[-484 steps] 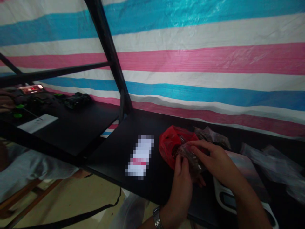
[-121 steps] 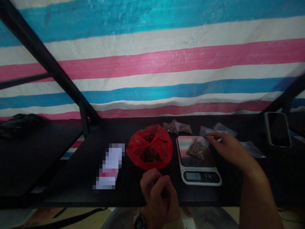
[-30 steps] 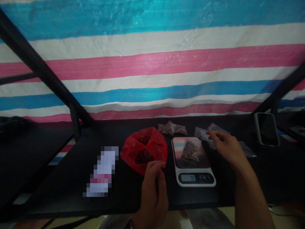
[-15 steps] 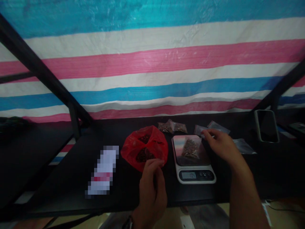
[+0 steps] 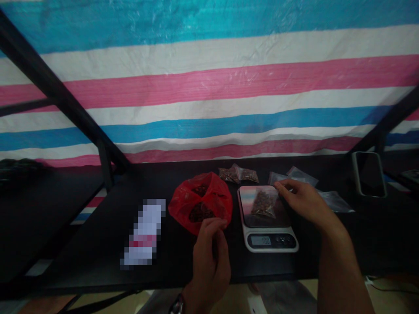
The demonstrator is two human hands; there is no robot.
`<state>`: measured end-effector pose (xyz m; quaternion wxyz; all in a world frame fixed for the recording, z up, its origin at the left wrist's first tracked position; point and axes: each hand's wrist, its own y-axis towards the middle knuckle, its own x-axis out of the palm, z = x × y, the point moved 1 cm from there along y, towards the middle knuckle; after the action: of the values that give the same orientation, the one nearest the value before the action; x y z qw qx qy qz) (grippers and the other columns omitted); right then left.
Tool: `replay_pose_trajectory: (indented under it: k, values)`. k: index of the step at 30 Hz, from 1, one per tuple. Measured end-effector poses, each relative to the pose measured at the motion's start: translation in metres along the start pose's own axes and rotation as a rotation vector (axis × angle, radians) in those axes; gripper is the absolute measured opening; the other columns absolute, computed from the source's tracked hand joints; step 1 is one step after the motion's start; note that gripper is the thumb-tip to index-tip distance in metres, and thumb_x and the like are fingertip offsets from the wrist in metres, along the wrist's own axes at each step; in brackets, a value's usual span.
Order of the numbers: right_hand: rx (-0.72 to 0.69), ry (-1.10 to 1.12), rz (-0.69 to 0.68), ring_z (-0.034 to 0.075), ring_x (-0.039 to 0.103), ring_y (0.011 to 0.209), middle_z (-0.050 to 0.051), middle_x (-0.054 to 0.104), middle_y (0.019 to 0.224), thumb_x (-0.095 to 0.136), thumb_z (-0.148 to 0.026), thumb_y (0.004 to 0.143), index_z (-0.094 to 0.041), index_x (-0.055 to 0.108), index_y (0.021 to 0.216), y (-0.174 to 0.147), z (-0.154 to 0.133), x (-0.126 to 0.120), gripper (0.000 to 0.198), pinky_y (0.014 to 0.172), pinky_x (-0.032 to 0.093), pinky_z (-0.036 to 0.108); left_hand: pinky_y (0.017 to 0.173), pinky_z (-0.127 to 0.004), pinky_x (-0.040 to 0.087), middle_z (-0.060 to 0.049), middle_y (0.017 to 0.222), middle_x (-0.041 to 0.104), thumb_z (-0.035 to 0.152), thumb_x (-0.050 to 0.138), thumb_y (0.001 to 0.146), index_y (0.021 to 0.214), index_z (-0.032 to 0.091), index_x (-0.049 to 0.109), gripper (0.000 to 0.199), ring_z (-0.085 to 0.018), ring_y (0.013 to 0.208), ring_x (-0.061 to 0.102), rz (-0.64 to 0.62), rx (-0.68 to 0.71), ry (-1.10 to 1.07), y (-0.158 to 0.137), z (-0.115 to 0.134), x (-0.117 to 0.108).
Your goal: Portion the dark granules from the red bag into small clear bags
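A small clear plastic bag [image 5: 263, 204] of brown, seed-like pieces lies on the steel pan of a white digital scale [image 5: 270, 226]. My right hand [image 5: 303, 198] is at the pan's far right corner, thumb and forefinger pinched beside the bag's upper edge; what they hold is too small to tell. My left hand [image 5: 211, 257] rests in front of a red plastic bag [image 5: 178, 205] holding dark brown pieces. Its fingers are curled towards the thumb, and anything between them is hidden. The scale's display [image 5: 261, 240] is lit with digits that look like 100.
Filled small bags [image 5: 247, 174] lie behind the scale. Flat clear bags [image 5: 337, 201] are at the right, near a propped phone [image 5: 369, 174]. A blurred-out pale item [image 5: 144, 231] lies at the left. Black slanted posts [image 5: 81, 117] flank the black table [image 5: 98, 257]; a striped sheet hangs behind.
My right hand's fingertips have shifted slightly down, from near the flat bags to the pan's corner. The last digit on the display has changed. My left hand stays almost still.
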<state>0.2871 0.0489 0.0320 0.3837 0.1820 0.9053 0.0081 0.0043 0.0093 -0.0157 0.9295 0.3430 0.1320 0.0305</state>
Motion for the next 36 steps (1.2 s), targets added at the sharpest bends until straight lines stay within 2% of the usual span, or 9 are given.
replay_pose_trajectory:
  k: [8,12,15,18,20,25,28,30,36]
  values:
    - [0.01,-0.017,-0.004,0.026,0.073,0.069,0.006,0.08,0.074,0.06,-0.049,0.088,-0.023,0.078,0.081,0.001,-0.006,-0.001,0.033,0.067,0.053,0.037,0.07,-0.021,0.053,-0.003,0.098,0.066,0.007,0.05,0.102,0.116,0.024,0.063,0.026,-0.013,0.081,0.065,-0.012,0.01,-0.012,0.001,-0.001,-0.003]
    - [-0.014,0.08,-0.075,0.026,0.073,0.067,0.006,0.081,0.077,0.066,-0.044,0.084,-0.024,0.076,0.085,0.001,-0.006,0.003,0.023,0.062,0.053,0.036,0.076,-0.024,0.056,-0.004,0.099,0.068,0.006,0.05,0.102,0.115,0.024,0.064,0.026,-0.015,0.087,0.068,0.007,0.001,-0.019,0.002,0.001,-0.003]
    - [-0.047,0.159,-0.04,0.024,0.072,0.068,0.005,0.079,0.077,0.071,-0.042,0.082,-0.023,0.076,0.097,0.001,-0.011,0.004,0.025,0.063,0.053,0.034,0.077,-0.026,0.057,-0.005,0.1,0.069,0.008,0.049,0.103,0.114,0.024,0.065,0.025,-0.016,0.089,0.068,0.013,-0.012,-0.036,0.002,0.003,0.0]
    - [-0.13,0.311,-0.046,0.022,0.071,0.073,0.002,0.075,0.076,0.077,-0.045,0.082,-0.021,0.072,0.11,-0.003,-0.028,0.002,0.037,0.07,0.055,0.033,0.076,-0.025,0.056,-0.005,0.099,0.067,0.011,0.05,0.104,0.112,0.023,0.065,0.021,-0.016,0.087,0.067,0.036,-0.039,-0.073,0.004,0.003,0.002]
    - [-0.191,0.423,-0.11,0.02,0.069,0.072,0.001,0.073,0.076,0.08,-0.047,0.082,-0.022,0.071,0.109,-0.009,-0.044,0.001,0.038,0.07,0.054,0.031,0.076,-0.026,0.056,-0.005,0.101,0.068,0.016,0.052,0.105,0.116,0.024,0.065,0.018,-0.016,0.088,0.067,0.058,-0.058,-0.071,0.007,0.003,0.002]
    - [-0.258,0.528,-0.295,0.017,0.066,0.068,-0.001,0.07,0.073,0.081,-0.043,0.084,-0.024,0.072,0.101,-0.024,-0.082,0.011,0.027,0.064,0.051,0.027,0.096,-0.038,0.056,-0.012,0.129,0.07,0.035,0.062,0.104,0.134,0.024,0.064,0.032,-0.025,0.114,0.068,-0.011,-0.114,-0.03,0.016,-0.002,0.001]
    - [-0.282,0.532,-0.358,0.017,0.066,0.073,0.0,0.073,0.078,0.08,-0.039,0.087,-0.024,0.075,0.101,-0.027,-0.093,0.027,0.022,0.067,0.052,0.028,0.087,-0.032,0.058,-0.007,0.109,0.075,0.038,0.057,0.107,0.111,0.023,0.072,0.022,-0.02,0.099,0.071,-0.008,-0.168,-0.11,0.022,-0.005,0.0]
    - [-0.3,0.529,-0.364,0.018,0.067,0.077,0.001,0.075,0.084,0.081,-0.039,0.086,-0.024,0.075,0.104,-0.027,-0.095,0.039,0.024,0.073,0.053,0.03,0.08,-0.028,0.057,-0.004,0.096,0.075,0.037,0.054,0.109,0.095,0.022,0.073,0.028,-0.017,0.088,0.07,0.039,-0.203,-0.13,0.026,-0.008,-0.001]
    - [-0.312,0.564,-0.331,0.015,0.062,0.078,-0.001,0.073,0.087,0.078,-0.03,0.089,-0.024,0.071,0.115,-0.028,-0.099,0.06,0.027,0.074,0.05,0.029,0.08,-0.026,0.057,-0.004,0.096,0.078,0.035,0.055,0.108,0.098,0.021,0.077,0.028,-0.017,0.087,0.072,0.187,-0.182,-0.091,0.036,-0.014,-0.006]
